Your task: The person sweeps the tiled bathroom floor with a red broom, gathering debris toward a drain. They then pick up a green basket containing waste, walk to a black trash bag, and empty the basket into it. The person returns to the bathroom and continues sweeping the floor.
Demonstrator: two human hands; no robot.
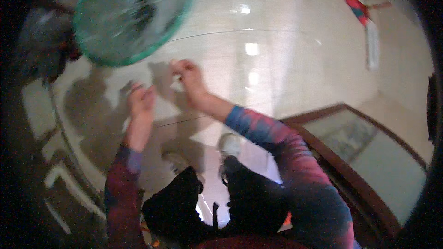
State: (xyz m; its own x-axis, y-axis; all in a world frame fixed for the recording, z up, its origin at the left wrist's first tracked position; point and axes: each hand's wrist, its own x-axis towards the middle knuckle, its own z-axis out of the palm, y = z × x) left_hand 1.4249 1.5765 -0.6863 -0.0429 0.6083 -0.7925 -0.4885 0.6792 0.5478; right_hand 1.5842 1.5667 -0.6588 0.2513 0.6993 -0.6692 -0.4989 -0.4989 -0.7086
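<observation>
Both my hands are in the air above a glossy tiled floor. My left hand [141, 98] has its fingers apart, with nothing visible in them. Higher and to the right, my right hand [187, 72] has its thumb and fingertips curled together; blur hides whether something small is between them. Beyond both hands, at the upper left, is a large round translucent thing with a green rim [138, 57], perhaps a plastic basin or lid. Neither hand touches it. Dark blurred shapes show through it.
A low table with a dark wooden frame [342, 107] and a glass-like top stands at my right. A red and blue object with a long pale part [372, 48] lies at the upper right. Dark blurred items [45, 41] are at the left. My shoes [229, 144] are below.
</observation>
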